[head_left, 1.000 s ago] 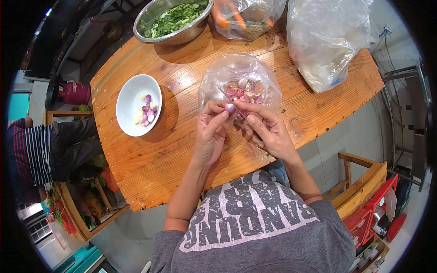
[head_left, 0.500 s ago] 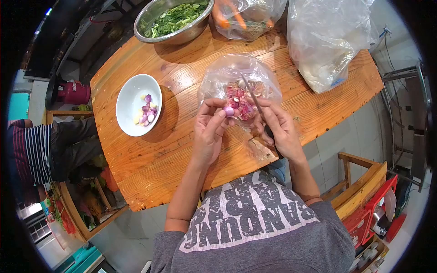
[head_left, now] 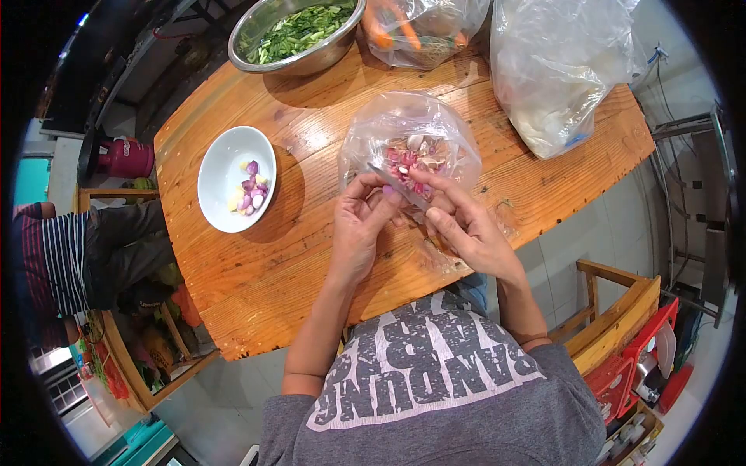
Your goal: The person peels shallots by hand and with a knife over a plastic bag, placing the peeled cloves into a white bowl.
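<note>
My left hand (head_left: 364, 217) is closed on a small purple shallot (head_left: 389, 191), pinched between thumb and fingers. A knife (head_left: 398, 185) is gripped in my right hand (head_left: 466, 227), its blade slanting up and left against the shallot. Just beyond both hands lies an open clear plastic bag (head_left: 367, 128) with reddish peels (head_left: 404, 158) and a pale bulb (head_left: 416, 142) in it. To the left, a white oval bowl (head_left: 217, 186) holds several peeled shallots and pale cloves (head_left: 252, 190).
At the back of the wooden table (head_left: 311, 272) stand a metal bowl (head_left: 311, 60) of chopped greens, a bag with carrots (head_left: 404, 35) and a large plastic bag (head_left: 548, 70). A person in a striped shirt (head_left: 66, 256) is at the left. A wooden chair (head_left: 618, 326) stands right.
The knife has swung down and left, from pointing up over the bag to lying across the shallot. My right hand has shifted slightly left, nearer my left hand.
</note>
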`<act>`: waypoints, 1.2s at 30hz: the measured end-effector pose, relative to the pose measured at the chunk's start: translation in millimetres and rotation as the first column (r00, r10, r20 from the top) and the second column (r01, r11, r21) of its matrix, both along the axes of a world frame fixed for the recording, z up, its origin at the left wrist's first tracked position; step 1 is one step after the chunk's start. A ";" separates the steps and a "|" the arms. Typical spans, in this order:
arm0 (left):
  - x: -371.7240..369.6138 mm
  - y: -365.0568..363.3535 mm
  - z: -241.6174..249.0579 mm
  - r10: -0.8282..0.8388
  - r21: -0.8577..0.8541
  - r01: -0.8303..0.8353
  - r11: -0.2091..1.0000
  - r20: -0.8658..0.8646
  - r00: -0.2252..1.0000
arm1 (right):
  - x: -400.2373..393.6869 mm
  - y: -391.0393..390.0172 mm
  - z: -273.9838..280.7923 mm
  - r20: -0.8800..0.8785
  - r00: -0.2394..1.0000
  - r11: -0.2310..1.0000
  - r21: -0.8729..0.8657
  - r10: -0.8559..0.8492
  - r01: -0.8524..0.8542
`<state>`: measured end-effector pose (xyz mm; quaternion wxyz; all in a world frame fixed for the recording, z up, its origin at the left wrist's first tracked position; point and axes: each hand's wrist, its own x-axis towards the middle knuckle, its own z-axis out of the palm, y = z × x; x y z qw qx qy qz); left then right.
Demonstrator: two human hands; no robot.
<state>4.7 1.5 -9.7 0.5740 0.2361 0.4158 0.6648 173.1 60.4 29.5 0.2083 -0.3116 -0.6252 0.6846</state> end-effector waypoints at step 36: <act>-1.1 0.7 -3.3 -0.016 0.096 0.020 0.995 -0.040 0.999 | -4.7 -7.7 -12.5 -0.177 0.983 0.977 -0.215 -0.055 0.016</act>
